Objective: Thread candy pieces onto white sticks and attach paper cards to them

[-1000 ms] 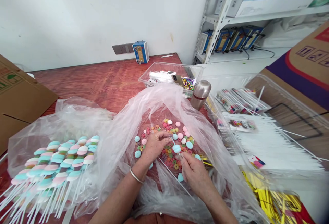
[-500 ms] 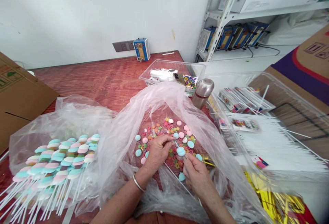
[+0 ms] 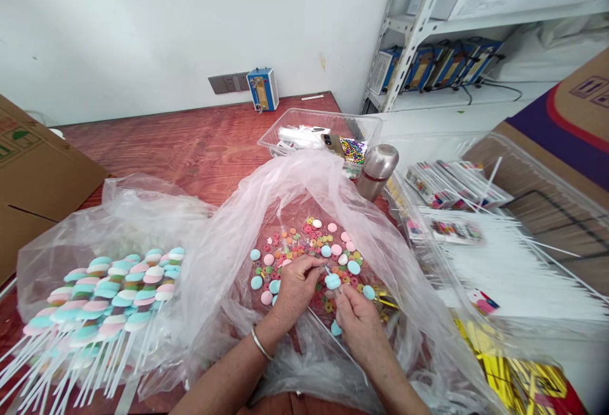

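A pale blue domed candy piece (image 3: 332, 282) is between my hands, with a thin stick-like tip poking out at its upper left. My right hand (image 3: 359, 320) is closed, its fingertips pinching just below the candy. My left hand (image 3: 299, 285) is also closed, thumb and forefinger pinched beside that tip; what they hold is too small to make out. Below the hands, a long white stick (image 3: 340, 345) slants down to the right. Around them, pink, white and blue candy domes (image 3: 353, 267) and small coloured rings (image 3: 328, 306) lie scattered on clear plastic sheeting (image 3: 228, 243).
Left, many finished-looking candy sticks (image 3: 109, 301) lie on plastic beside a cardboard box (image 3: 42, 161). A steel flask (image 3: 377, 171) and a clear tray (image 3: 285, 123) stand behind. On the right are a bin of white sticks (image 3: 518, 269) and yellow ties (image 3: 499, 370).
The blue candy and my right hand have shifted slightly left. My left hand has moved a little to the right and down, still pinched by the tip.
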`<action>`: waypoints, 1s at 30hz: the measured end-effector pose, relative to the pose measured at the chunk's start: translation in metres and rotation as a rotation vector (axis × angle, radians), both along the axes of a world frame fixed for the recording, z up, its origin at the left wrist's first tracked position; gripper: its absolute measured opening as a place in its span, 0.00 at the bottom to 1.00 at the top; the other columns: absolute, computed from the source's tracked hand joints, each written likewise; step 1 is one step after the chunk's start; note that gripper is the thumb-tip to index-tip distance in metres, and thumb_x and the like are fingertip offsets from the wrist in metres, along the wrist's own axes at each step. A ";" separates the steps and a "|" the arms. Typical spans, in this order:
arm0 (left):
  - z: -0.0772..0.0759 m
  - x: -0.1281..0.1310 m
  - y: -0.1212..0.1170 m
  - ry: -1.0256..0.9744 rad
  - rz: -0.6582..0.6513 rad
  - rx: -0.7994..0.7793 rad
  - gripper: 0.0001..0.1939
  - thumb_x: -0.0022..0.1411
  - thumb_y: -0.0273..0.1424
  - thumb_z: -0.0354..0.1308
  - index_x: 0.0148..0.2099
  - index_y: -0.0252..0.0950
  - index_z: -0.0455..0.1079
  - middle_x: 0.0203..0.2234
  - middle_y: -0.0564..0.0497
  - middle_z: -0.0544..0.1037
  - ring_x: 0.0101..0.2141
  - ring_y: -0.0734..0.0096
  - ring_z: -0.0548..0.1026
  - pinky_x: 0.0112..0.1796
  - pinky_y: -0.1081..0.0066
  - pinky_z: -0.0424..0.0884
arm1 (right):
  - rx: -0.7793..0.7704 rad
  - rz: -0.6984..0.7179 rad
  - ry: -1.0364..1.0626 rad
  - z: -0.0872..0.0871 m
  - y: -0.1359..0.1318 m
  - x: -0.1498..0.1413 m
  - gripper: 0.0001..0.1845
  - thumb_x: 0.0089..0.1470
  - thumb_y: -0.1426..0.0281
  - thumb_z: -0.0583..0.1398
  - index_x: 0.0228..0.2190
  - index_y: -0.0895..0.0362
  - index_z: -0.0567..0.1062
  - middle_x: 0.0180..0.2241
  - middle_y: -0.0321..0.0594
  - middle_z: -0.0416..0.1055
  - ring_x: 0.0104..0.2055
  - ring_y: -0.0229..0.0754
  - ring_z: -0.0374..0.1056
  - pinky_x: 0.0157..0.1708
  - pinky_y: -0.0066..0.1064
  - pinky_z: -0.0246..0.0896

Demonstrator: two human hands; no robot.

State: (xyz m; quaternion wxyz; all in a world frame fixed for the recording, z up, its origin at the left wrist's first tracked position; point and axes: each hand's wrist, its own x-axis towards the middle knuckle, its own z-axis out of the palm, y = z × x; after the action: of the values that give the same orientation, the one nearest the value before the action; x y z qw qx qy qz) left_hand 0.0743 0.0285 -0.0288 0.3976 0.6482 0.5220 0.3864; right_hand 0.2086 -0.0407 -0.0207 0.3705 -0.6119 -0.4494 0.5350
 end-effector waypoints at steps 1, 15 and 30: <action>0.000 0.000 0.000 -0.003 -0.001 0.004 0.10 0.61 0.24 0.58 0.41 0.40 0.79 0.35 0.51 0.83 0.36 0.68 0.78 0.41 0.67 0.74 | 0.001 -0.001 -0.005 0.000 0.000 0.000 0.16 0.59 0.57 0.50 0.28 0.55 0.67 0.18 0.28 0.54 0.19 0.35 0.52 0.19 0.26 0.46; 0.007 0.001 0.001 0.059 0.016 0.010 0.10 0.60 0.23 0.57 0.39 0.40 0.78 0.33 0.52 0.82 0.35 0.68 0.77 0.40 0.68 0.72 | -0.023 0.053 -0.023 0.000 0.003 0.002 0.16 0.57 0.56 0.49 0.27 0.54 0.66 0.16 0.27 0.52 0.18 0.36 0.49 0.18 0.27 0.43; 0.009 -0.012 0.107 0.583 0.036 0.147 0.10 0.55 0.19 0.56 0.30 0.36 0.75 0.30 0.46 0.76 0.38 0.60 0.73 0.43 0.63 0.67 | -0.074 0.037 -0.023 0.003 0.008 0.013 0.16 0.55 0.56 0.51 0.22 0.51 0.58 0.14 0.26 0.51 0.18 0.35 0.47 0.18 0.27 0.46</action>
State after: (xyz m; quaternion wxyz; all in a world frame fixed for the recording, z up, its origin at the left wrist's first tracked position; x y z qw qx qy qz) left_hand 0.0625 0.1356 -0.0197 0.1760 0.7496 0.5960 0.2278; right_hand 0.2212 -0.0326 -0.0177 0.3324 -0.6228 -0.4450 0.5509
